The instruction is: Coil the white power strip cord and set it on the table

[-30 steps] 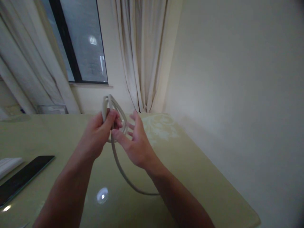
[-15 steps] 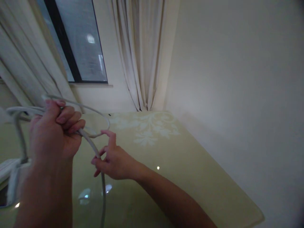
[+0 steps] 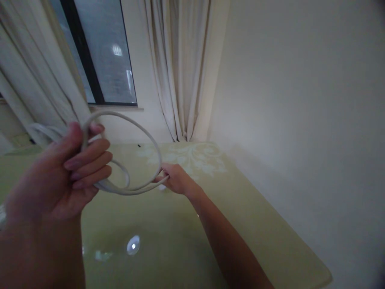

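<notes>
A pale grey cable hangs in loose loops between my two hands, above a glossy pale green tabletop. My left hand is closed around the gathered strands, its fingers curled over them and the thumb on top. One wide loop rises from this fist and curves round to the right. At that loop's right side my right hand pinches the cable, its fingertips partly hidden by the strands. More of the cable sticks out behind my left hand toward the left.
Beyond the table hang cream curtains beside a dark-framed window. A white wall runs along the table's right side. A small dark object lies near the far edge. Lamp reflections show on the glossy top.
My right hand has moved away to the right and farther from me, drawing the cable into a wider loop. My left hand has turned and come closer. The white device at lower left has nearly left view.
</notes>
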A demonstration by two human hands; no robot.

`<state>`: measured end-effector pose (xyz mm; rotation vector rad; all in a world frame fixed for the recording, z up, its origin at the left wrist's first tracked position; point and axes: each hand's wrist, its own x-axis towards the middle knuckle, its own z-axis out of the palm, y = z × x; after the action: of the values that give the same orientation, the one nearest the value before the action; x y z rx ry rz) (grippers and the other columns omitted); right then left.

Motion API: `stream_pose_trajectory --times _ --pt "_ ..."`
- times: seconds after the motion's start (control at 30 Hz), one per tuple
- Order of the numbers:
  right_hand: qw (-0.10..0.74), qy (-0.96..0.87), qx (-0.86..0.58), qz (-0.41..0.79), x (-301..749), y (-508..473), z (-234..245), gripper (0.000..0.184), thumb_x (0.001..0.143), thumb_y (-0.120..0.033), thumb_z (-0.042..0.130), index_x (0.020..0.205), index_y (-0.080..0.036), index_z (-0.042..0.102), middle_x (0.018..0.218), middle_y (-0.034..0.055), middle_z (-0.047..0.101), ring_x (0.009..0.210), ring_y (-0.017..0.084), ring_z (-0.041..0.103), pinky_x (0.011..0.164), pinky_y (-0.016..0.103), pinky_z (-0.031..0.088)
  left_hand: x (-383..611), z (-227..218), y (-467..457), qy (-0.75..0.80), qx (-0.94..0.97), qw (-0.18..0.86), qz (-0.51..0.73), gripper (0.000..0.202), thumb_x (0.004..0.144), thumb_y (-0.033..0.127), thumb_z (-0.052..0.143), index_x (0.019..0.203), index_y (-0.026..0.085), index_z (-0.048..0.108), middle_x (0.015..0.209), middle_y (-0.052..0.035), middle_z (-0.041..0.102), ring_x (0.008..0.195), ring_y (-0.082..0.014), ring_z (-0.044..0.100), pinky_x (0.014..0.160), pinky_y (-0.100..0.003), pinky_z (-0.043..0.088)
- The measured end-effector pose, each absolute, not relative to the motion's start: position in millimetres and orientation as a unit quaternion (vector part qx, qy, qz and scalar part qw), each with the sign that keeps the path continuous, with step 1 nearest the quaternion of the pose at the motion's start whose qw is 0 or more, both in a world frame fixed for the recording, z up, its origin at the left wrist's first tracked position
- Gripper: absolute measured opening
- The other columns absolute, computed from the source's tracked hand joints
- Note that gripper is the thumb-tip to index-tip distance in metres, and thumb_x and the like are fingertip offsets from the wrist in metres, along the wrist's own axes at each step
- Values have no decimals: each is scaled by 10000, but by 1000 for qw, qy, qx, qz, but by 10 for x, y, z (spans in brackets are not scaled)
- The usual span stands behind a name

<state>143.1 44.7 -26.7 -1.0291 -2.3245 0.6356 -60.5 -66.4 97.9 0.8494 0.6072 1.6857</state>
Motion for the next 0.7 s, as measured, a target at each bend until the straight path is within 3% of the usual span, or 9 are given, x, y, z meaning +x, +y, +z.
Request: stream_pose_trajectory --times 0.13,0.27,0.4,0.57,0.7 --pt "203 -878 -433 -27 1489 478 -260 202 1039 -333 649 1156 -174 692 1004 111 783 977 244 685 876 362 420 -458 897 -604 393 498 478 607 197 1040 352 526 1007 198 645 568 92 288 397 -62 190 290 -116 239" --pt "219 -863 -447 -84 1558 531 -275 134 1045 -216 604 1161 -200 668 1120 80 779 1120 239 647 949 374 377 -395 773 -566 527 579 363 505 377 925 579 667 952 212 585 587 95 357 418 -65 302 339 -139 295" --pt "255 -845 -459 -102 1615 550 -257 147 1038 -157 573 1139 -211 666 1085 60 764 1076 228 640 926 373 370 -411 676 -488 591 654 285 376 452 812 650 722 870 214 618 520 79 391 423 -116 361 359 -215 306" --pt "312 -808 -474 -161 1641 487 -165 165 1008 -203 645 1166 -216 686 1162 95 711 1121 260 592 936 382 394 -398 662 -384 584 716 164 346 489 858 662 603 669 212 569 583 18 478 544 -151 450 467 -252 345" --pt "343 -766 -521 -154 1659 386 -36 221 1038 -398 625 1077 -206 726 1177 137 692 1104 279 603 885 373 438 -327 717 -411 592 691 135 392 472 895 628 561 673 212 542 580 24 425 531 -137 381 454 -258 281"
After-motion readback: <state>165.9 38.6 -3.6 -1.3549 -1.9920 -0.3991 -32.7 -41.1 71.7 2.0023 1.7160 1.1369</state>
